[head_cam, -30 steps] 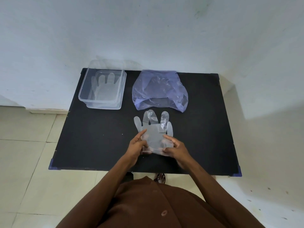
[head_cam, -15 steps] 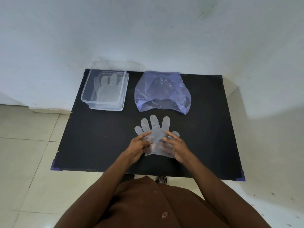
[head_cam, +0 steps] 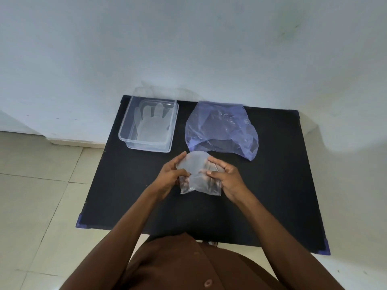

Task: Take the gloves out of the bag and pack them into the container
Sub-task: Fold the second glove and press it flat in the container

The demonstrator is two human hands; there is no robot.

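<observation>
Closest to me, both hands were pinching one clear glove [head_cam: 199,174] over the black table [head_cam: 272,195], the left hand [head_cam: 170,174] holding its left edge and the right hand [head_cam: 227,177] its right edge, thumbs on top and fingers curled under. The thin film looked doubled over between the two grips, its cuff hanging toward the person, so I judged a fold was under way before packing. Just beyond the grip and a little to its right lay the bluish plastic bag [head_cam: 219,128], slack, its mouth facing the hands; whether more gloves were left inside I could not tell. Beyond the grip to the left, farther back by the wall, stood the clear container [head_cam: 125,135], lidless, with at least one packed glove [head_cam: 152,124] lying flat in it, fingers pointing toward the wall. So the job seemed partly done.
</observation>
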